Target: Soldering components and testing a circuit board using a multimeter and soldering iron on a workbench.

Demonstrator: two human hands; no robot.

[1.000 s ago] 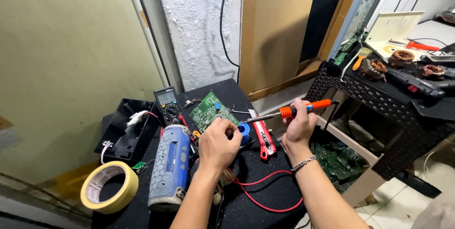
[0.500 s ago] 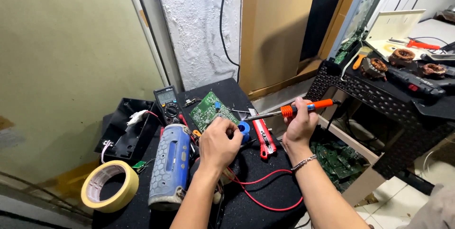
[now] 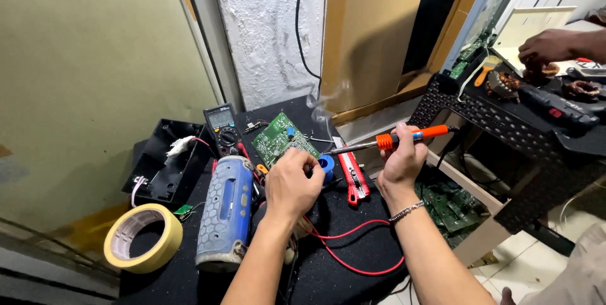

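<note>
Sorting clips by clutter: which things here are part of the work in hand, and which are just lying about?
In use:
- soldering iron, held by the right hand
- green circuit board, with smoke rising above it
- blue spool, by the left hand

Lying about:
- multimeter
- roll of yellow tape
- blue-grey speaker
- red cutter
- black case

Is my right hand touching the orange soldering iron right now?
Touching. The head view shows the right hand wrapped around the orange soldering iron, fingers closed on its handle.
</note>
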